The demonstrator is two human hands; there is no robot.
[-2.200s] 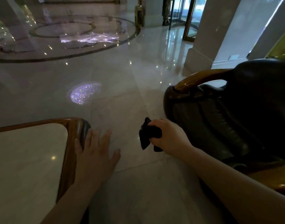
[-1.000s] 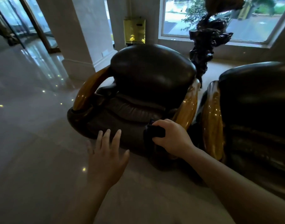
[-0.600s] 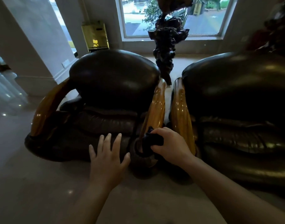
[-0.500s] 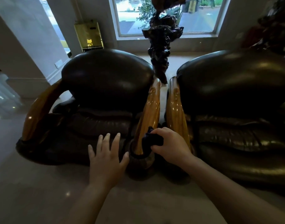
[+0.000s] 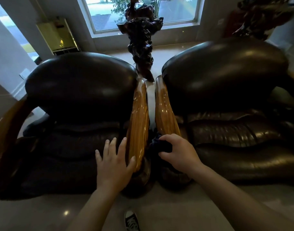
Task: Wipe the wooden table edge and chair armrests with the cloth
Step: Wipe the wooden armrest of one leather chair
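— Hands first: what are they doing?
— Right hand [image 5: 179, 154] is curled tight around a dark cloth [image 5: 160, 145], bunched so most of it is hidden in the fist, at the front end of the right chair's wooden armrest [image 5: 166, 112]. Left hand [image 5: 114, 165] is spread flat, fingers apart, holding nothing, thumb against the left chair's armrest [image 5: 137, 124].
— Anything unclear?
— Whether the cloth touches the wood is hard to tell. Both forearms reach forward from the bottom edge; a shoe [image 5: 131, 220] is cut off below.
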